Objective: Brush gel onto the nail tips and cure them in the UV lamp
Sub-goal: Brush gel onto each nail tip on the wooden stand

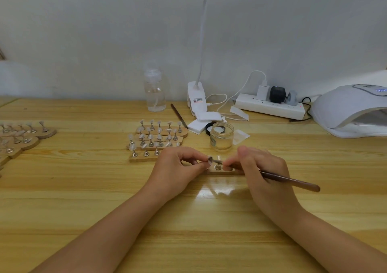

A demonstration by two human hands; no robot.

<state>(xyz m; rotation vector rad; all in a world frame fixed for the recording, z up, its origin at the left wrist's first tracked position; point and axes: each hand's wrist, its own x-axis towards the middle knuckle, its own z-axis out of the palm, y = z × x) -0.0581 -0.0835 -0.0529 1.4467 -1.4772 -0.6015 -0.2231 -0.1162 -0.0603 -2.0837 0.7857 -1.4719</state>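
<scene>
Head view shows the left hand (178, 165) pinching a small metal stand (210, 160) between thumb and fingertips, lifted just off a wooden strip (222, 171), apparently so its tip can be turned toward the brush. The right hand (259, 168) grips a brush (293, 182) like a pen, the dark handle trailing out to the right and the bristle end brought right up to the stand between the two hands; the bristles themselves are too small to make out. Both wrists seem to rest low on the tabletop (188, 220), probably to steady such fine strokes. One more stand sits upright in the strip beside empty sockets, which suggests the tips are taken out one at a time for coating.

Just beyond the hands stands an open jar (221, 137) with its black lid (209, 128) behind it, kept near for dipping. To the left lie several strips of stands with nail tips (156, 136), and more strips (21, 134) well apart at the left edge; which group is coated cannot be told. Far right, the UV lamp (351, 111) faces its opening toward the work, within reach for curing. A power strip (270, 106), clip lamp (196, 100), clear bottle (154, 93) and second tool (179, 115) line the far side.
</scene>
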